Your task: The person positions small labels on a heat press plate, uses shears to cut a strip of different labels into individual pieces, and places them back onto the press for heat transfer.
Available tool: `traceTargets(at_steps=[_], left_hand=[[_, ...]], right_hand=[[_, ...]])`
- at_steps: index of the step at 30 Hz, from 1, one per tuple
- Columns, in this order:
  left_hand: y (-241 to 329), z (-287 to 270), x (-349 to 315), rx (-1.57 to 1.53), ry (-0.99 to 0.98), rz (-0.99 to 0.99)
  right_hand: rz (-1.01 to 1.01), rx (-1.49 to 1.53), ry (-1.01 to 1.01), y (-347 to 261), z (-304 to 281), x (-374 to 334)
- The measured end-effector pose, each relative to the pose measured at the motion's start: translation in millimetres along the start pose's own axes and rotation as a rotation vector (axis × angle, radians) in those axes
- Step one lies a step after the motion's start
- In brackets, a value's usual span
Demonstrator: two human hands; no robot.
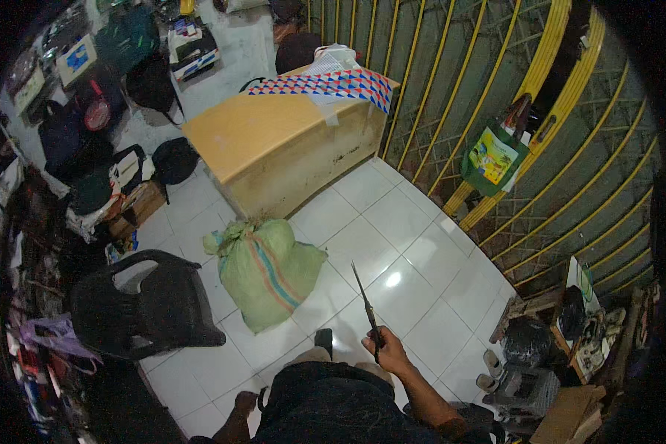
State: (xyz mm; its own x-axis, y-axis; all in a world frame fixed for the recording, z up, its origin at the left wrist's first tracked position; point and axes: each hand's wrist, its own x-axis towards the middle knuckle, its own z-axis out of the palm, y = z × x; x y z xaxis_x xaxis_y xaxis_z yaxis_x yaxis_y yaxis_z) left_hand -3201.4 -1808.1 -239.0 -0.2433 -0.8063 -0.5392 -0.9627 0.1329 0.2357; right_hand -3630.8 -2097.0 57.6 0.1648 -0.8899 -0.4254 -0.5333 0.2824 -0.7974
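- Above the white tile floor (362, 196), out in front of my body, my right hand (388, 349) is closed around the handles of a pair of dark scissors (369, 305).
- Its long, narrow blades look pressed together and point away from me, well apart from anything else.
- Low by my left side, my left hand (246, 403) hangs in shadow; I cannot tell whether it is open or closed, or if it holds anything.
- Ahead and to the left of the scissors, a bulging green sack (274, 274) with orange and blue stripes sits on the tiles, its neck bunched up.
- Left of the sack stands a black plastic chair (144, 303).
- Beyond the sack is a wooden desk (229, 140), a red, white and blue patterned sheet (348, 85) across its far end.
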Motion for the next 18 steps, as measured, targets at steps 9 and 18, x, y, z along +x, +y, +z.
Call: traceTargets(at_steps=[9,18], left_hand=[[-4,-471,359,-0.991,0.576,-0.144],[42,-642,559,-1.157,0.867,-0.139]], right_hand=[[0.015,0.02,0.282,14,-94,209],[-0.099,-0.087,0.291,-84,-232,505]])
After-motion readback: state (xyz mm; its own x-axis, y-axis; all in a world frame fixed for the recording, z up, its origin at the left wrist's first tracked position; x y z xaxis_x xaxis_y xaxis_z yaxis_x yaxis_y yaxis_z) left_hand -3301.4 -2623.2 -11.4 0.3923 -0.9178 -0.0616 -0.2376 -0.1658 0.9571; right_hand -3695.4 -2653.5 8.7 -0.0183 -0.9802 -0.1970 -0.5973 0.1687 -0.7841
